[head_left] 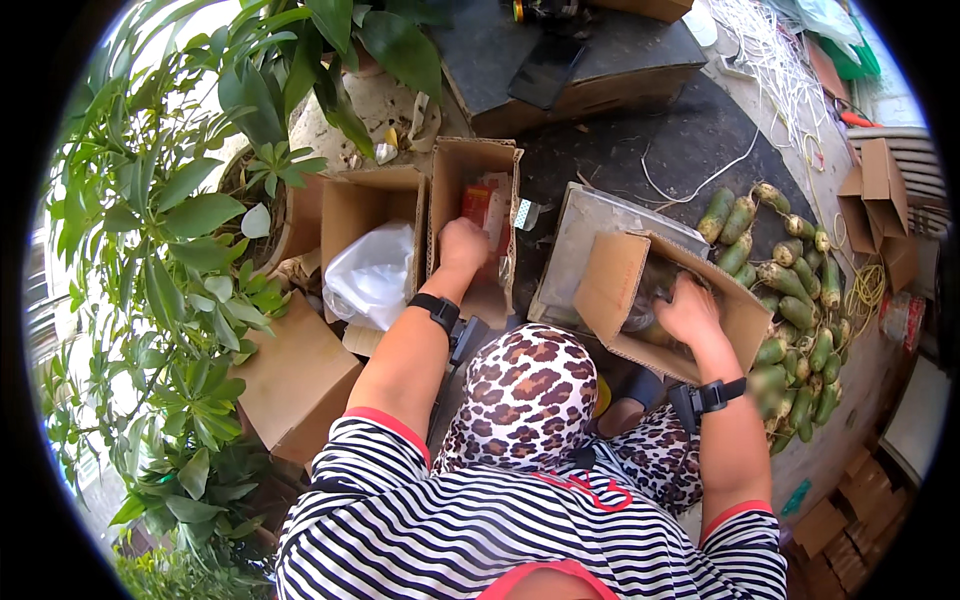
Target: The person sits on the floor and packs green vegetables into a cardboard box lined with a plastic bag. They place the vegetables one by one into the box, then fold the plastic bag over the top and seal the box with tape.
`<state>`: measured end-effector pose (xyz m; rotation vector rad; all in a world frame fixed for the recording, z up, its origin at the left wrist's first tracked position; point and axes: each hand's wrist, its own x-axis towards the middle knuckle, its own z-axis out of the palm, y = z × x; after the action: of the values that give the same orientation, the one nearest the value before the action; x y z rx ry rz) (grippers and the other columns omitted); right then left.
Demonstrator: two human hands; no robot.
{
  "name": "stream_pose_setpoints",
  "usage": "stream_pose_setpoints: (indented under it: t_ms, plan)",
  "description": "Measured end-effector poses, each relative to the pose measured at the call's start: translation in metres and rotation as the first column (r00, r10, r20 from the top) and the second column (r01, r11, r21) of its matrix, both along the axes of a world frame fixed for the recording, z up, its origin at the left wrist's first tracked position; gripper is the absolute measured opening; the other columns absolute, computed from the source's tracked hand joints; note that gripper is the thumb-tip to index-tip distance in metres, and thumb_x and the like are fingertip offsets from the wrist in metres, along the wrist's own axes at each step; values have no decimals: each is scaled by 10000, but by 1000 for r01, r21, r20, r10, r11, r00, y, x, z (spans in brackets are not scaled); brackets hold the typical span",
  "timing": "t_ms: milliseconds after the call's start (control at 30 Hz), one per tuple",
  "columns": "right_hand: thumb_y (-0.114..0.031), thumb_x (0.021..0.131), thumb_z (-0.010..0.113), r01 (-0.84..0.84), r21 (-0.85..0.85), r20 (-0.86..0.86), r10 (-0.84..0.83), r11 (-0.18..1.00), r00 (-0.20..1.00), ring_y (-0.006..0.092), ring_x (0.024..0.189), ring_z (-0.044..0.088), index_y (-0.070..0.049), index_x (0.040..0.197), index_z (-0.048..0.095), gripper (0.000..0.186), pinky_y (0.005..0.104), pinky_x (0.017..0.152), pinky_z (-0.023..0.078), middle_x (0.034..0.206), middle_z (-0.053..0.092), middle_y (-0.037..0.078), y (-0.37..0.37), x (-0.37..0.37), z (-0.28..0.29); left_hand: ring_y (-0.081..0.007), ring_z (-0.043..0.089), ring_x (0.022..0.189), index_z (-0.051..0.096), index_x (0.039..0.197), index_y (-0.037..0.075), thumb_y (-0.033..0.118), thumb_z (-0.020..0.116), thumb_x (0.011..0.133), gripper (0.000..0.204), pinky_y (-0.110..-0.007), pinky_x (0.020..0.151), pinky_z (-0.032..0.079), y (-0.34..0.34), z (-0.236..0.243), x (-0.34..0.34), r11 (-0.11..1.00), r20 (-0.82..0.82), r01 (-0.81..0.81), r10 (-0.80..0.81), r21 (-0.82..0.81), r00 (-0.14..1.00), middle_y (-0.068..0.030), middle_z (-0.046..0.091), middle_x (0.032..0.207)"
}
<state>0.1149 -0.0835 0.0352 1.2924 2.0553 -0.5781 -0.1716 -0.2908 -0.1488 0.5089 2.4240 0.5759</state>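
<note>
My left hand reaches into a narrow open cardboard box, its fingers curled beside red packets; what they hold, if anything, is hidden. To the right, my right hand is inside another open cardboard box, which stands tilted. Its fingers are curled near clear plastic wrapping, and their tips cannot be made out. Left of the narrow box stands a wider open cardboard box with a white plastic bag in it.
A grey slab-like box lies behind the right-hand box. Long green vegetables are heaped at the right. A phone lies on a dark-topped box at the back. Leafy plants crowd the left, above a closed carton.
</note>
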Motion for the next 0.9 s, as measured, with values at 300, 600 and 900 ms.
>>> stream_pose_setpoints:
  t_ms: [300, 600, 900]
  plan:
    - [-308, 825, 650, -154, 23, -111, 156, 988, 981, 404, 1110, 623, 20, 1136, 594, 456, 485, 953, 496, 1157, 658, 248, -9, 5, 10, -93, 500, 564, 653, 831, 24, 241, 759, 858, 243, -286, 496, 399, -20, 70, 22, 926, 410, -360, 284, 118, 867, -10, 612, 677]
    - [-232, 850, 604, -104, -41, -234, 91, 994, 968, 421, 1097, 615, -6, 1174, 599, 395, 495, 955, 489, 1127, 663, 253, -10, 22, 40, -165, 599, 710, 658, 960, -5, 176, 635, 931, 184, -330, 683, 498, -35, 114, 18, 941, -107, -93, 134, 325, 985, -95, 667, 801]
    - [-340, 921, 563, 199, 147, -468, -109, 969, 877, 436, 934, 645, 0, 897, 703, 368, 494, 856, 509, 936, 683, 246, 26, 87, 78, -212, 625, 669, 657, 955, 27, 31, 662, 873, 83, -305, 621, 507, 61, 316, 120, 501, -428, 697, -554, 514, 714, -96, 642, 835]
